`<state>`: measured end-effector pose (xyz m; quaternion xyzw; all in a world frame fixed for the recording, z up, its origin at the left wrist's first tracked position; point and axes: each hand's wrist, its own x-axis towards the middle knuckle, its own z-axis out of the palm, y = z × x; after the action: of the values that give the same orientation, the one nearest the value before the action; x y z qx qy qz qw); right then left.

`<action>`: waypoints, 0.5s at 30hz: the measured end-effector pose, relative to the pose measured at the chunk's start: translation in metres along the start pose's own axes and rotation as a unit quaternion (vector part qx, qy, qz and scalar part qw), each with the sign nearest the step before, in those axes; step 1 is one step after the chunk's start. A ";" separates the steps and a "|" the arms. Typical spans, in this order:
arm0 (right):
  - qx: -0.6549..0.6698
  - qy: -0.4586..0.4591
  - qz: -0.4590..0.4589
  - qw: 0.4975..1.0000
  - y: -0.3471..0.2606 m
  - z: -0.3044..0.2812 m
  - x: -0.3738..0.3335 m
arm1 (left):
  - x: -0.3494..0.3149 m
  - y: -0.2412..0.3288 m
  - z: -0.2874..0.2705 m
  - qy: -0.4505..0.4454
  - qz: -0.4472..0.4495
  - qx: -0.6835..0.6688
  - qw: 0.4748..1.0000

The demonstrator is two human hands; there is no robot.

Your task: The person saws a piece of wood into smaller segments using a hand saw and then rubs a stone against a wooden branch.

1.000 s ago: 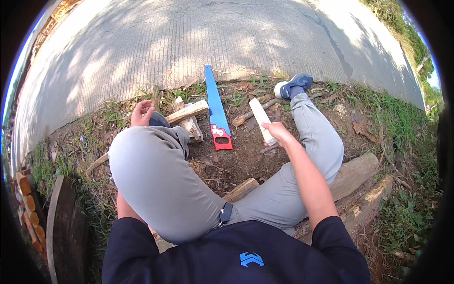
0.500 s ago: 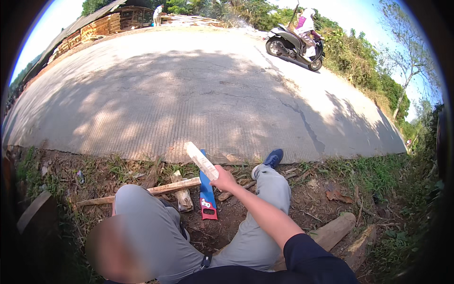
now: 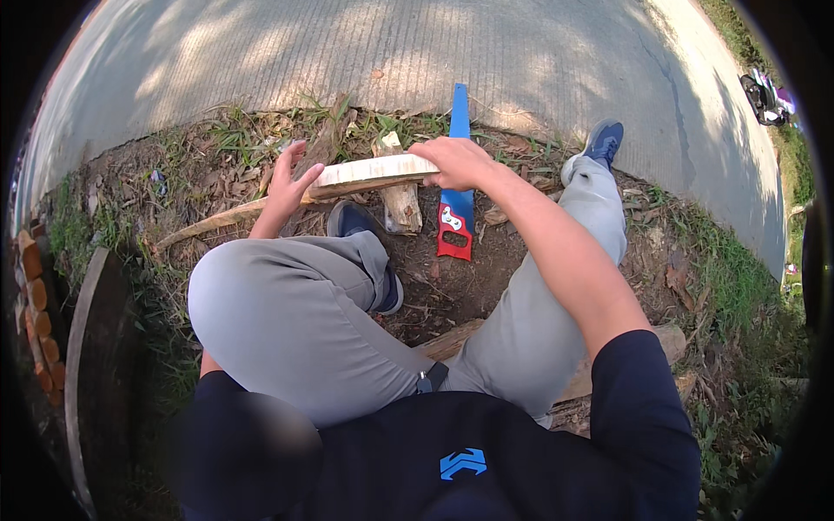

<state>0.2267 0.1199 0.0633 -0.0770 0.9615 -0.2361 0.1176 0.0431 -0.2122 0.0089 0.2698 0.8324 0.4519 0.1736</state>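
Observation:
I sit on a log with my knees up. A pale split piece of wood point(image 3: 369, 172) lies across in front of me, held at both ends. My left hand point(image 3: 288, 184) grips its left end with fingers spread around it. Over its right end closes my right hand point(image 3: 459, 161). Beneath the wood stands a short wood block point(image 3: 401, 207) on the dirt. A blue hand saw with a red handle point(image 3: 455, 211) lies on the ground just right of the block, its blade pointing toward the road.
A concrete road point(image 3: 417, 52) runs across the top. Sticks and dry leaves litter the dirt patch point(image 3: 217, 165). Logs point(image 3: 669, 339) lie under and behind me at right. Stacked wood ends point(image 3: 39, 321) sit at far left. A parked motorbike point(image 3: 764, 95) stands far right.
My right hand brought the pale piece of wood down from the air to lie across the block. My left hand came up and took its other end. The view tilted down.

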 end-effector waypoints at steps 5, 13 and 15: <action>-0.021 0.000 -0.064 0.998 0.013 0.030 0.011 | -0.002 -0.010 0.026 -0.119 -0.001 0.039 0.992; -0.006 -0.019 -0.035 0.999 0.021 0.032 0.008 | 0.006 0.019 0.031 -0.188 0.001 0.090 0.978; -0.013 -0.004 -0.017 1.000 0.025 0.033 0.011 | 0.009 0.033 0.033 -0.201 0.027 0.142 0.969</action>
<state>0.2228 0.1250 0.0211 -0.0955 0.9628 -0.2248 0.1160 0.0631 -0.1703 0.0187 0.3989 0.8285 0.2704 0.2853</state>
